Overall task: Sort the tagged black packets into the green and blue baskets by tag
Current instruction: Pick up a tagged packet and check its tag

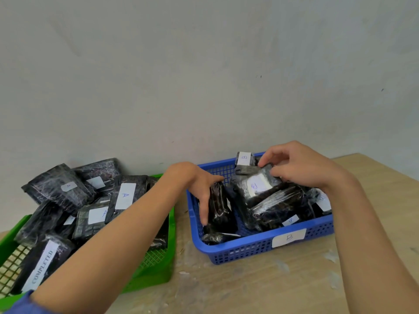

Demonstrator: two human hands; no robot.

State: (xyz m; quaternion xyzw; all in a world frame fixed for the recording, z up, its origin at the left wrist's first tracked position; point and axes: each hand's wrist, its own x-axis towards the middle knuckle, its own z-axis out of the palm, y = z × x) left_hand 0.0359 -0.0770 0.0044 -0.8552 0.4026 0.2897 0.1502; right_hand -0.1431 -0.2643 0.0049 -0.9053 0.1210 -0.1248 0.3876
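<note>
Packets (276,207): black, film-wrapped and white-tagged. One heap fills the blue basket (238,252). The A-tagged packets (124,196) lie in the green basket (149,277), just left of the blue basket.
Left hand (199,186): I have it curled round an upright packet (220,207) at the blue basket's left end, fingers down the packet's outer side.
Right hand (301,166): it pinches the top edge of the tagged packet (256,184) crowning the heap, toward the blue basket's back wall.
Tag check: the basket label (289,237) on the blue basket's front reads B. The pinched packet's mark looks like a B turned sideways, but it is blurred and I may be wrong.
Risk, mis-sort: the upright packet's tag is hidden from me. If I release it unread, a wrong letter could end up in the blue basket.
Risk, slide: the heap stands above the blue basket's rim and the wrap looks slick. Tugging the top packet could send its neighbours over the right end.
Risk, snag: my left forearm (113,234) crosses the green basket on its way to the blue basket, so a low pull-back could drag packets out.
Surface: a pale wooden table (249,291), scuffed and blotched whitish in front of the blue basket.
Room: a plain grey-white wall (204,64) right behind the blue basket, with a few dark specks.
</note>
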